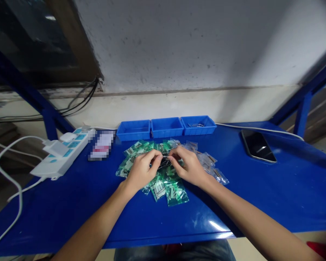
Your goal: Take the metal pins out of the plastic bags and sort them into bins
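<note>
My left hand and my right hand meet over a pile of small bags. Thumb and forefinger of each are pinched on a thin, light metal piece that spans the short gap between them. Its exact kind is too small to make out. Beneath the fingers lie dark slender metal parts, partly hidden by the hands. Green-tinted plastic bags with pale strips and thin pieces inside surround them. Clear plastic bags holding slim metal parts lie beside my right hand.
Three blue bins line the back of the blue table; the right one holds thin metal pieces. A white power strip with cables and a blurred card are at left. A phone lies at right.
</note>
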The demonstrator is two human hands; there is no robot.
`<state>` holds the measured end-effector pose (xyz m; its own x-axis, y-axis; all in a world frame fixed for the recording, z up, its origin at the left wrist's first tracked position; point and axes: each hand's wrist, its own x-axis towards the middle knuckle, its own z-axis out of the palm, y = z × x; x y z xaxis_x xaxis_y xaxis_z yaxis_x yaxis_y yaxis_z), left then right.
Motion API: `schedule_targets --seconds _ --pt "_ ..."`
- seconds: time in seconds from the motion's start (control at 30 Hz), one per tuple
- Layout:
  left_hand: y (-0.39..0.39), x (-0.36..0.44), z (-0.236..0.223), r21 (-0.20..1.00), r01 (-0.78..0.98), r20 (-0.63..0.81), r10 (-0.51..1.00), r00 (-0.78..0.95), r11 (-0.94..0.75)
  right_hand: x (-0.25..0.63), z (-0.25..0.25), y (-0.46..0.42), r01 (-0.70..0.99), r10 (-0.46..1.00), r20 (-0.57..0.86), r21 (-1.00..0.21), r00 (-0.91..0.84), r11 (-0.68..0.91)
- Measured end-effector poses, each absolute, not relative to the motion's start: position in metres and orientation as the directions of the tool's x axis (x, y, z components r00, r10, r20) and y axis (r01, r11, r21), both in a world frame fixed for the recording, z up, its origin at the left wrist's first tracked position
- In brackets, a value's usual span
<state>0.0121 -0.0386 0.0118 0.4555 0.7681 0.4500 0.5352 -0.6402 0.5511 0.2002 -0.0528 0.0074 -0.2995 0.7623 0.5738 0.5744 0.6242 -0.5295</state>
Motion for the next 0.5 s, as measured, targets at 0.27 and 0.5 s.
schedule_targets --seconds 0.27,0.5 --pt "-0.039 0.0137 0.0118 0.581 0.502 0.456 0.768 0.45 -0.64 0.2009 0.0072 -0.0519 0.597 0.768 0.576 -0.522 -0.28 0.609" --pt "-0.0367 0.0126 0.0094 0.529 0.534 0.511 0.75 0.42 -0.66 0.2008 0.008 -0.0538 0.571 0.77 0.57 -0.544 -0.286 0.615"
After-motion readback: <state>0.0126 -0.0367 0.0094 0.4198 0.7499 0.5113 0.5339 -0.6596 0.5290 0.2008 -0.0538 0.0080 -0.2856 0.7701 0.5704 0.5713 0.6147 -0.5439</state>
